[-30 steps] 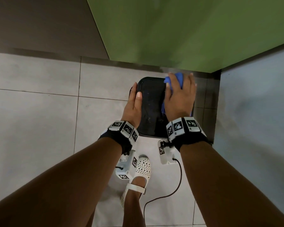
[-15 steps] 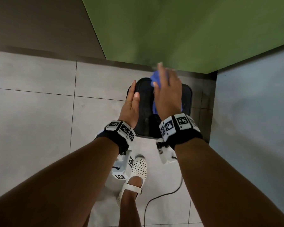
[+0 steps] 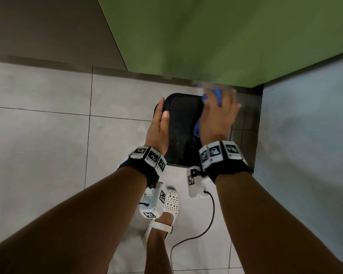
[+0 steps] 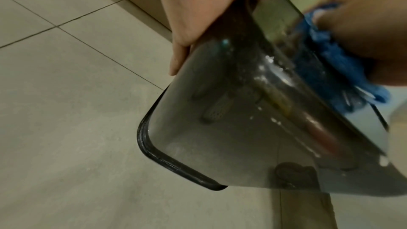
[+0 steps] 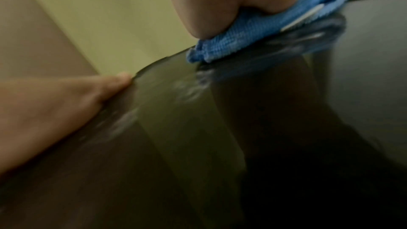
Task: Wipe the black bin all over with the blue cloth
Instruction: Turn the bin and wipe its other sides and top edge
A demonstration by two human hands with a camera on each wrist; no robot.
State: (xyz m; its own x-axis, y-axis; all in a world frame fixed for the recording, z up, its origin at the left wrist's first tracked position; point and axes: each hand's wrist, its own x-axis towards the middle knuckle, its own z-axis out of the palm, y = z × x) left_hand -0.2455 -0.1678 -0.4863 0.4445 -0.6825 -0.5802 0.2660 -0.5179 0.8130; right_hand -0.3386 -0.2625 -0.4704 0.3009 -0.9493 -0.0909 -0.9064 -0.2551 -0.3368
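Observation:
The black bin (image 3: 182, 125) stands on the floor in a corner, its glossy lid (image 5: 198, 145) wet with streaks. My left hand (image 3: 158, 125) holds the bin's left edge, thumb on the lid and fingers down the side (image 4: 176, 58). My right hand (image 3: 218, 115) lies flat with fingers spread, pressing the blue cloth (image 3: 216, 94) on the lid's far right corner. The cloth (image 5: 253, 30) is bunched under the palm and blurred by motion. In the left wrist view the cloth (image 4: 326, 55) shows on the lid's right part.
A green panel (image 3: 226, 36) rises just behind the bin, and a pale grey wall (image 3: 305, 135) closes the right side. Grey floor tiles (image 3: 48, 135) stretch to the left. My white shoe (image 3: 170, 202) and a black cable (image 3: 206, 224) lie in front of the bin.
My right hand slid the cloth from the lid's far right toward its middle, then back to the far right corner. The left hand stayed on the left edge.

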